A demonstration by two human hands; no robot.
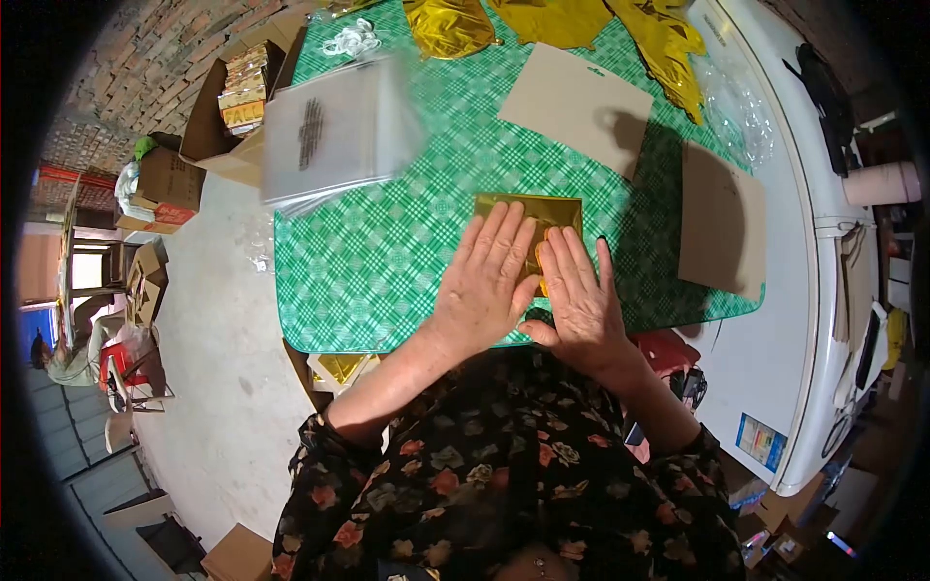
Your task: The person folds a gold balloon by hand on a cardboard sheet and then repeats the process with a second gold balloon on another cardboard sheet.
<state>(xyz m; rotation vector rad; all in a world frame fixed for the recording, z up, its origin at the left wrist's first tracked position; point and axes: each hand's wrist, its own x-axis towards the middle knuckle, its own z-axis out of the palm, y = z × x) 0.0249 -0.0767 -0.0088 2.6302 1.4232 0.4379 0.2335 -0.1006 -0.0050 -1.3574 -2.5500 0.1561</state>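
Note:
A shiny gold foil rectangle (557,210) lies flat near the front edge of the table, partly covered by both hands. My left hand (481,286) rests palm down on its left part, fingers stretched out and pointing away from me. On the right part, my right hand (583,305) lies with its fingers extended, the little finger spread to the side. Neither hand grips anything that I can see. Larger crumpled gold foil pieces (450,27) lie at the far edge of the table.
A green checked cloth (354,281) covers the table. A stack of clear plastic bags (334,131) sits at the left. Two beige cards (579,102) lie at the right, beside crinkled clear plastic (736,111). A cardboard box (208,126) of packets stands left; a white appliance (775,320) flanks the right.

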